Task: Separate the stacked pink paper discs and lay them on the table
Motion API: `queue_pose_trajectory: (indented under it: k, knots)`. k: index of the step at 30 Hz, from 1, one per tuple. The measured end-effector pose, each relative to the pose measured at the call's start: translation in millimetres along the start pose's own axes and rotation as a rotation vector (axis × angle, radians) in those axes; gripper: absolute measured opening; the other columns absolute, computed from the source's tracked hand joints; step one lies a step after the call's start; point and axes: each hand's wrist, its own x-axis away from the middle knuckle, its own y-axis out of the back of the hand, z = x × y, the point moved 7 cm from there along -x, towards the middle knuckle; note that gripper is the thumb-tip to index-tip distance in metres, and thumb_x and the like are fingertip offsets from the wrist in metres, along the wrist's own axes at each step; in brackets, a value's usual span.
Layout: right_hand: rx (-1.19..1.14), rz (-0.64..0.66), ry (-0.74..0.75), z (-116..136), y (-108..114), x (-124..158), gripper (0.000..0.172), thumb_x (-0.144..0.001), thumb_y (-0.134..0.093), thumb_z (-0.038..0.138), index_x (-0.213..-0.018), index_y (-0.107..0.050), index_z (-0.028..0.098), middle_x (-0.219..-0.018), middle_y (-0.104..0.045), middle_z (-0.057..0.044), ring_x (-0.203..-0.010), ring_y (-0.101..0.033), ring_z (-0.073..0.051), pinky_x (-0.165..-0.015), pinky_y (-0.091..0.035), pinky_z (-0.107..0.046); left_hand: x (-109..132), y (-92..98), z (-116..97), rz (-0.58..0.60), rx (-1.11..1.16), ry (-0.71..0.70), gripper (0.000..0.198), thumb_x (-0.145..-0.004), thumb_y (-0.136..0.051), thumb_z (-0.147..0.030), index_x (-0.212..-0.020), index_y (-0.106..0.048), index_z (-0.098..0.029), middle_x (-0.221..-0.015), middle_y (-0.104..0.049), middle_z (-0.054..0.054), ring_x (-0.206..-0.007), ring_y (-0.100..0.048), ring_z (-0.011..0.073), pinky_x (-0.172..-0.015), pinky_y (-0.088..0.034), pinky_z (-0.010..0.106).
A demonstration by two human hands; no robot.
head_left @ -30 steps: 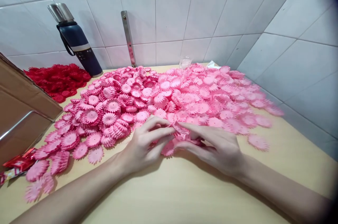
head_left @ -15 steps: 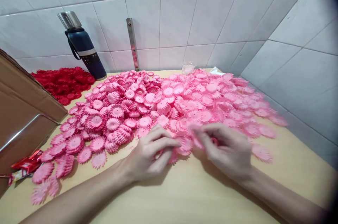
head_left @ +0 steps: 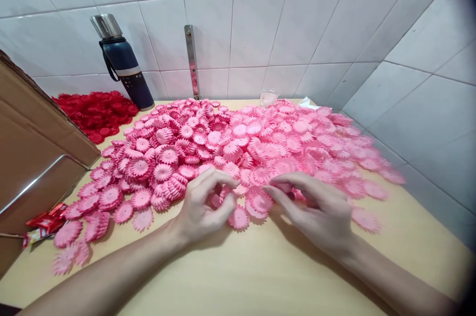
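Pink scalloped flower-shaped discs (head_left: 169, 154) lie in a wide heap in front of me, some stacked together. My left hand (head_left: 208, 202) rests at the heap's near edge, fingers curled and thumb tip apart from the index tip. Just off its thumb lies a single pink disc (head_left: 238, 218). To the right, my right hand (head_left: 316, 207) has its thumb and index tips close together, beside a small group of overlapping pale pink discs (head_left: 259, 203). Whether a disc is between those fingertips is not clear.
A dark blue flask (head_left: 126, 65) stands by a pile of red discs (head_left: 100, 115) at the back left. A cardboard box (head_left: 40, 122) and a red wrapper (head_left: 48, 219) are at the left. Behind the heap are a clear cup (head_left: 268, 98) and a tiled wall (head_left: 260, 23).
My left thumb and index have spread apart, and the hand has drawn slightly left. The blurred pink disc at my right fingertips no longer shows there. The view has shifted slightly.
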Motion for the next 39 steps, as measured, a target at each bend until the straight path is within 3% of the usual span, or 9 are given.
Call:
queue_pose_trajectory:
  k: [3, 6, 14, 19, 23, 39]
  knots:
    - [-0.066, 0.083, 0.031, 4.4, -7.8, 0.4, 0.023, -0.084, -0.062, 0.004, -0.102, -0.065, 0.019, -0.089, -0.072, -0.004, -0.077, -0.068, -0.013, -0.067, -0.056, -0.025, 0.0, -1.2, 1.2, 0.010, -0.025, 0.020, 0.011, -0.081, -0.063, -0.007, -0.088, -0.063, -0.015, -0.082, -0.061, 0.005, -0.075, -0.057, 0.0151, -0.066, -0.048, 0.028]
    - [-0.174, 0.087, -0.096, -2.2, -12.4, 4.5, 0.026, -0.085, -0.063, 0.007, -0.107, -0.063, 0.022, -0.093, -0.071, -0.003, -0.082, -0.070, -0.014, -0.073, -0.059, -0.024, -1.2, -2.4, -2.6, 0.020, -0.029, -0.026, 0.008, -0.082, -0.070, -0.015, -0.088, -0.065, -0.015, -0.085, -0.057, 0.005, -0.080, -0.057, 0.0143, -0.071, -0.049, 0.027]
    - [-0.474, 0.092, -0.435, -11.5, -21.4, 8.9, 0.017, -0.082, -0.072, 0.022, -0.084, -0.055, 0.024, -0.069, -0.065, 0.005, -0.061, -0.069, -0.011, -0.055, -0.057, -0.017, -0.1, -11.2, -11.2, 0.139, -0.078, -0.120, 0.015, -0.082, -0.072, -0.022, -0.094, -0.067, -0.014, -0.090, -0.055, 0.005, -0.081, -0.057, 0.0123, -0.071, -0.050, 0.021]
    - [-0.410, 0.181, -0.391, -8.0, -27.2, 10.2, 0.006, -0.081, -0.072, 0.021, -0.086, -0.068, 0.022, -0.078, -0.071, 0.000, -0.067, -0.070, -0.012, -0.061, -0.059, -0.018, 0.3, -13.2, -11.3, 0.178, -0.075, -0.092, 0.009, -0.087, -0.066, -0.019, -0.095, -0.065, -0.013, -0.090, -0.058, 0.005, -0.082, -0.059, 0.0121, -0.075, -0.051, 0.021]
    - [-0.469, 0.267, -0.372, -4.5, -34.9, 13.7, 0.014, -0.085, -0.067, 0.020, -0.098, -0.071, 0.021, -0.090, -0.076, -0.005, -0.077, -0.073, -0.017, -0.068, -0.062, -0.024, -1.5, -11.2, -6.2, 0.156, -0.063, -0.019, 0.006, -0.090, -0.061, -0.017, -0.093, -0.065, -0.014, -0.088, -0.059, 0.005, -0.080, -0.060, 0.0120, -0.075, -0.051, 0.022]
    - [-0.532, 0.228, -0.439, -7.1, -34.5, 15.7, 0.013, -0.085, -0.066, 0.018, -0.098, -0.067, 0.022, -0.088, -0.072, -0.003, -0.078, -0.072, -0.015, -0.070, -0.063, -0.022, 0.9, -14.0, -7.0, 0.176, -0.025, -0.019, 0.012, -0.089, -0.058, -0.009, -0.094, -0.068, -0.009, -0.085, -0.062, 0.008, -0.077, -0.061, 0.0119, -0.070, -0.051, 0.021]
